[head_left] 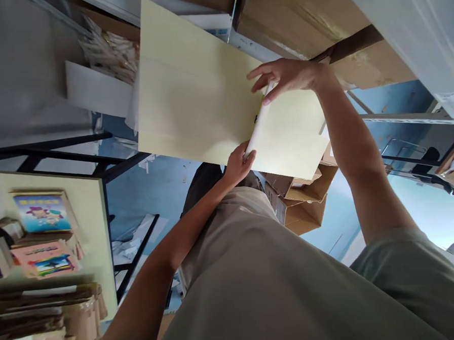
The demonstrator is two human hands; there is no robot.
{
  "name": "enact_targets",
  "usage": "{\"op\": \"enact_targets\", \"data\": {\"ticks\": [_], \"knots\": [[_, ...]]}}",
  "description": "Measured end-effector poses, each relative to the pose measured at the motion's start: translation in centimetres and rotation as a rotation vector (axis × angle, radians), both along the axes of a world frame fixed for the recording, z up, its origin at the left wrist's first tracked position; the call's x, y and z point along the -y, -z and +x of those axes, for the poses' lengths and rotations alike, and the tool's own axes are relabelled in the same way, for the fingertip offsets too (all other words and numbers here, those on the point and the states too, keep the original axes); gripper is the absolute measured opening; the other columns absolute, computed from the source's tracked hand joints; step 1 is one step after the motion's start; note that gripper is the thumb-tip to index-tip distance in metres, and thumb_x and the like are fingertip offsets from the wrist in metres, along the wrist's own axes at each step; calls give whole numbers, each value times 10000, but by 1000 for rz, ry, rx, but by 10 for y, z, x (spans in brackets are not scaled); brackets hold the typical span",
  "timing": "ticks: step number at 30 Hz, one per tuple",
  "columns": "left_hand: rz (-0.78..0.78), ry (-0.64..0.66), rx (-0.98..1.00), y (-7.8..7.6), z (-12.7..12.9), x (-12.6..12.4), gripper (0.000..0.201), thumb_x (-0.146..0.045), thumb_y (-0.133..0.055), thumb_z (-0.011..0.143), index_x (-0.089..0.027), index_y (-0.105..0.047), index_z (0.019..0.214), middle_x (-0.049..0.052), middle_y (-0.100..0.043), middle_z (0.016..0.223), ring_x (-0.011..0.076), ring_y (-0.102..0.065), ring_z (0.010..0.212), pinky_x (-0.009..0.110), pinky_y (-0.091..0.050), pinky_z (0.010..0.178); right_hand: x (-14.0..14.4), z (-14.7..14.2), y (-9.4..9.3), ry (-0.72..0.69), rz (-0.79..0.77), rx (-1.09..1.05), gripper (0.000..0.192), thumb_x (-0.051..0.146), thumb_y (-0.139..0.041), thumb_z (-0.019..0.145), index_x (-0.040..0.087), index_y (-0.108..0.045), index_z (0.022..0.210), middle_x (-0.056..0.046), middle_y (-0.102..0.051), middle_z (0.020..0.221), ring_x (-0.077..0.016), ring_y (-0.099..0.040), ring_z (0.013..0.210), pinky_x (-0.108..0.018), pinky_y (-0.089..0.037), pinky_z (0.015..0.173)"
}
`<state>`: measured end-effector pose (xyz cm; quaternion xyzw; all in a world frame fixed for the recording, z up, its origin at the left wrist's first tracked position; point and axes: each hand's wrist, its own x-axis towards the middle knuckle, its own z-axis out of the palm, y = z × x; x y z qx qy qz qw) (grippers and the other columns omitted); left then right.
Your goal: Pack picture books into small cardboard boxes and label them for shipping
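A large pale yellow board (193,100) fills the middle of the view, tilted in front of my body. Across its right part lies a narrow white strip (258,122). My left hand (237,165) pinches the strip's lower end at the board's lower edge. My right hand (288,75) holds the strip's upper end with its fingertips, fingers spread over the board. My grey shirt (255,270) covers the lower part of the view.
An open cardboard box (305,206) sits below the board on the blue floor (163,188). Large cardboard boxes (303,19) lie along the top. A pale table (97,232) with books (42,212) stands at left, beside a black metal frame (108,168).
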<state>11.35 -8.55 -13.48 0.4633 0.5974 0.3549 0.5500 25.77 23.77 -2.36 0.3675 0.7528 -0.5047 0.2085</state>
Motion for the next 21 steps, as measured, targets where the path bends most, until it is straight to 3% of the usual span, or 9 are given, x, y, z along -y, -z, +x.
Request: {"op": "enact_targets", "data": {"ticks": [3,5,7,10,13,18,21], "knots": [[-29,-50,22,-2,-9,2,384,-487,-591,1164,-192,-779,1321,82,-806,976,216,-709,800,342,-559,749,-12,-8,9,-64,-3,154,589,599,-1023,901,162,-902,1277,-86,-892,1143,-270,-799,1159,-633,-588,1227],[-57,-96,37,-1,-14,4,368,-516,-603,1159,-206,-771,1265,74,-795,961,221,-716,821,339,-563,748,-11,-8,16,-3,10,198,522,628,-1073,815,178,-886,1003,-72,-873,1017,-288,-798,1096,-637,-607,1200],[-93,-159,35,2,-19,6,343,-529,-645,1132,-217,-750,1229,74,-795,979,228,-727,859,338,-582,761,-7,-7,24,74,-28,167,520,613,-1124,720,213,-839,893,-76,-877,997,-348,-811,1127,-660,-618,1199],[-181,-252,23,10,-25,8,295,-522,-718,1073,-235,-701,1141,68,-789,997,222,-738,883,335,-620,782,-2,-11,38,150,-82,72,514,581,-1141,695,237,-830,916,-71,-892,1040,-395,-815,1179,-691,-633,1190],[-269,-326,49,19,-30,8,293,-528,-752,1050,-253,-654,1035,57,-768,978,216,-757,905,323,-677,798,3,-21,59,228,-80,-8,493,591,-1098,794,212,-818,939,-59,-877,1011,-358,-822,1105,-691,-664,1117],[-350,-440,73,33,-40,3,301,-507,-786,1026,-242,-646,994,67,-788,991,212,-789,902,313,-738,794,11,-40,99,328,34,-25,571,722,-798,1068,172,-758,922,-57,-843,1047,-223,-780,1004,-519,-667,1059],[-420,-508,35,45,-44,1,293,-474,-798,1025,-235,-631,1045,83,-801,1067,196,-807,870,305,-734,771,15,-49,121,267,69,41,470,644,-884,1021,198,-750,965,-45,-835,1067,-238,-766,1043,-466,-664,1053]]}}
